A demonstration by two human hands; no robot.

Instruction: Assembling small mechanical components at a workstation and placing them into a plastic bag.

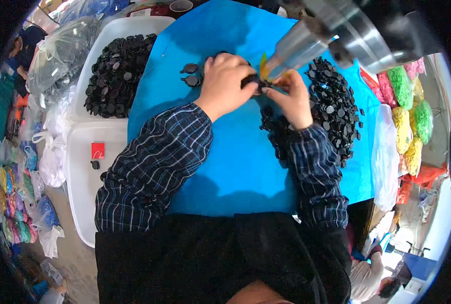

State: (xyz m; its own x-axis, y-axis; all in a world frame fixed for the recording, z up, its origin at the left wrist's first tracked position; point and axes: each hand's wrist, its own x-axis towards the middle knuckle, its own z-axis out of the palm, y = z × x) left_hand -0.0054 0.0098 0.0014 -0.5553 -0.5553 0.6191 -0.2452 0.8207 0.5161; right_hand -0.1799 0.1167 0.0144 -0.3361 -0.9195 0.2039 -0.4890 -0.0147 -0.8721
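My left hand [226, 83] is over the upper middle of the blue work surface [225, 152], its fingers bent. Between its thumb and index finger is a small black round piece [251, 80]. My right hand [292, 99] meets it from the right, thumb and fingers pinched at a small black part beside the left thumb; the exact contact is partly hidden. Just above the fingertips, a yellow-green strip [263, 66] hangs by a shiny metal cylinder [299, 45]. Two loose black round pieces with small tabs [190, 80] lie left of my left hand.
A large heap of black round pieces [332, 111] spreads right of my right forearm. On the left stands a white bin [96, 55] full of similar pieces; a second white bin [84, 202] holds a red card [98, 150]. The metal machine overhangs the upper right. Another person [364, 276] is at lower right.
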